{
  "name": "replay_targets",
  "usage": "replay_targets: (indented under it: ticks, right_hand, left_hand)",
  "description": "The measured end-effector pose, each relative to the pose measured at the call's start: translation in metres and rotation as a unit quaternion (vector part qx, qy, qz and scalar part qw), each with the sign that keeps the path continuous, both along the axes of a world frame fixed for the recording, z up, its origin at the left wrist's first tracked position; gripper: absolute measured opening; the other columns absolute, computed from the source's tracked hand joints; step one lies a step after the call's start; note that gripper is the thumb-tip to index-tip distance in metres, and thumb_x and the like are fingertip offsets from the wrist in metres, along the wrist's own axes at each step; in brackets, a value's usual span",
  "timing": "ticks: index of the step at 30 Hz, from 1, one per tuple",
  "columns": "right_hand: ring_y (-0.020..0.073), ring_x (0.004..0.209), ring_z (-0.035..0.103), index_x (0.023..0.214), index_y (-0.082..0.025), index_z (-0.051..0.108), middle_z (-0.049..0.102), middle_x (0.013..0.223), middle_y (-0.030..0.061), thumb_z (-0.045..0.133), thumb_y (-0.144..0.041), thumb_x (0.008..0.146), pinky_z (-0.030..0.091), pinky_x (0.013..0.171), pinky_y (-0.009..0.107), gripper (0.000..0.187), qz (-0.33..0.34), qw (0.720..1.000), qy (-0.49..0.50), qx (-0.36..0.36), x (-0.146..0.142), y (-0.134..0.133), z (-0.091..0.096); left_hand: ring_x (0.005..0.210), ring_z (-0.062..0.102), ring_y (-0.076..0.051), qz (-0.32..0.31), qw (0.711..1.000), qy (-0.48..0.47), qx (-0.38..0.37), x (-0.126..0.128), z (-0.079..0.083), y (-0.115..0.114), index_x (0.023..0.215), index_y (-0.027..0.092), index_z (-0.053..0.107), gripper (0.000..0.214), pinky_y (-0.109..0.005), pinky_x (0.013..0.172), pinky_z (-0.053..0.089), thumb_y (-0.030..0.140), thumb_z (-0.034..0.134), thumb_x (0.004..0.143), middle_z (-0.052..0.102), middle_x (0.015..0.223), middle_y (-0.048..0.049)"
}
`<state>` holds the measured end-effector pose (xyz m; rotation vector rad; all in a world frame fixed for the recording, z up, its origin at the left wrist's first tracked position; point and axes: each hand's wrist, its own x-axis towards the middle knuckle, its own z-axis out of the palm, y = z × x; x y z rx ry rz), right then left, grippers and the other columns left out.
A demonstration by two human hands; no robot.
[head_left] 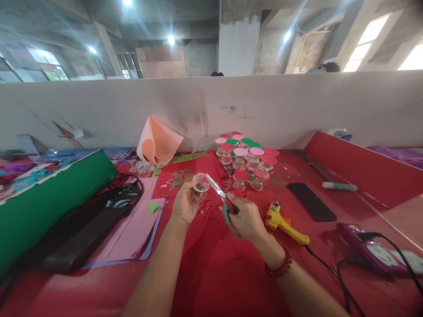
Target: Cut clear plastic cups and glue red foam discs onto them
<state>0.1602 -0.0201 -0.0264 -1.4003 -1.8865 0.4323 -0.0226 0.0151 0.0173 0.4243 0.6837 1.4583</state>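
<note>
My left hand (187, 203) pinches a small clear plastic cup (201, 182) by its side, with the round rim turned toward me. Green-handled scissors (218, 190) are gripped in my right hand (247, 219), their blades pointing up and left at the cup's rim. Whether the blades touch the rim, I cannot tell. Just beyond my hands stand several clear cup-like pieces topped with red, pink and green discs (241, 152). Small scraps (180, 179) lie on the red sheet behind the cup.
To the right lie a yellow hot glue gun (287, 226), a black phone (312, 201) and a purple power socket (372, 251) with cables. On the left are pink sheets (127, 233), a black bag (89, 233) and a green board (59, 207). A white partition (115, 105) closes the back.
</note>
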Motion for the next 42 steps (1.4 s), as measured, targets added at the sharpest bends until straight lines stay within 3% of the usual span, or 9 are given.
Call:
replay_targets:
  ticks: [9,12,15,18,20,24,26,31,42]
  right_hand:
    - [0.0103,0.052,0.044,0.086,-0.017,0.068,0.053,0.059,-0.0031,0.062,-0.031,0.078,0.035,0.051,0.022,0.017,0.101,0.969,0.190,-0.117,-0.008,-0.002,0.002]
    - [0.0080,0.045,0.039,0.075,-0.017,0.062,0.046,0.052,-0.0057,0.069,-0.041,0.073,0.029,0.044,0.021,0.025,0.138,0.922,0.283,-0.225,-0.009,-0.006,0.012]
    - [0.0065,0.040,0.036,0.081,-0.017,0.061,0.046,0.053,-0.0062,0.069,-0.047,0.073,0.025,0.039,0.020,0.032,0.170,0.840,0.385,-0.343,-0.006,-0.010,0.021]
    - [0.0045,0.041,0.031,0.086,-0.017,0.060,0.046,0.058,-0.0063,0.068,-0.048,0.074,0.021,0.040,0.020,0.034,0.194,0.785,0.440,-0.391,-0.004,-0.010,0.023]
    - [0.0044,0.044,0.030,0.083,-0.017,0.060,0.044,0.059,-0.0068,0.070,-0.047,0.072,0.022,0.042,0.020,0.034,0.181,0.823,0.413,-0.345,-0.005,-0.008,0.021]
    - [0.0077,0.051,0.037,0.083,-0.018,0.065,0.045,0.057,-0.0063,0.070,-0.039,0.071,0.028,0.050,0.020,0.025,0.089,0.963,0.213,-0.139,-0.007,-0.006,0.016]
    - [0.0101,0.052,0.043,0.092,-0.020,0.068,0.052,0.058,-0.0050,0.066,-0.037,0.074,0.031,0.051,0.021,0.025,0.034,0.989,0.119,-0.076,-0.007,-0.006,0.014]
    - [0.0174,0.071,0.061,0.109,-0.022,0.068,0.070,0.091,0.0054,0.063,-0.035,0.077,0.043,0.067,0.025,0.035,-0.026,0.999,0.025,0.011,-0.005,-0.005,0.010]
    - [0.0201,0.075,0.065,0.122,-0.023,0.062,0.071,0.098,0.0072,0.058,-0.036,0.083,0.043,0.066,0.027,0.041,-0.050,0.996,-0.068,0.009,-0.006,-0.005,0.006]
  left_hand:
    - [0.052,0.059,-0.012,0.005,1.000,0.006,-0.021,-0.001,0.003,0.000,0.094,0.006,0.068,0.024,-0.021,0.048,0.051,0.018,0.055,0.077,0.067,0.070,-0.0074]
    - [0.055,0.060,-0.013,0.004,1.000,-0.006,-0.024,-0.001,0.003,-0.001,0.096,0.007,0.068,0.024,-0.022,0.050,0.052,0.018,0.056,0.077,0.067,0.071,-0.0076]
    - [0.057,0.060,-0.013,-0.006,1.000,-0.009,-0.021,0.000,0.002,-0.001,0.097,0.007,0.068,0.025,-0.021,0.050,0.052,0.018,0.056,0.077,0.068,0.072,-0.0089]
    - [0.056,0.059,-0.012,-0.018,1.000,-0.007,-0.005,0.000,0.002,-0.001,0.097,0.005,0.067,0.027,-0.020,0.048,0.049,0.018,0.056,0.077,0.068,0.074,-0.0103]
    - [0.056,0.059,-0.011,-0.017,1.000,-0.004,0.000,-0.001,0.002,0.000,0.098,0.006,0.068,0.027,-0.020,0.049,0.049,0.019,0.057,0.076,0.068,0.075,-0.0092]
    - [0.059,0.061,-0.010,-0.001,1.000,0.009,0.007,-0.002,0.001,0.001,0.098,0.008,0.068,0.027,-0.017,0.050,0.048,0.017,0.060,0.074,0.069,0.076,-0.0060]
    - [0.060,0.062,-0.011,-0.003,1.000,0.029,0.003,-0.001,0.000,0.002,0.098,0.008,0.068,0.027,-0.017,0.050,0.048,0.016,0.061,0.074,0.069,0.074,-0.0055]
    - [0.060,0.063,-0.011,-0.009,0.998,0.059,-0.022,0.002,-0.003,0.001,0.098,0.008,0.068,0.025,-0.017,0.049,0.047,0.017,0.061,0.075,0.067,0.069,-0.0047]
    - [0.053,0.058,-0.010,-0.006,0.999,0.046,-0.027,0.003,-0.004,0.002,0.090,0.010,0.066,0.018,-0.017,0.044,0.045,0.018,0.062,0.075,0.066,0.070,-0.0049]
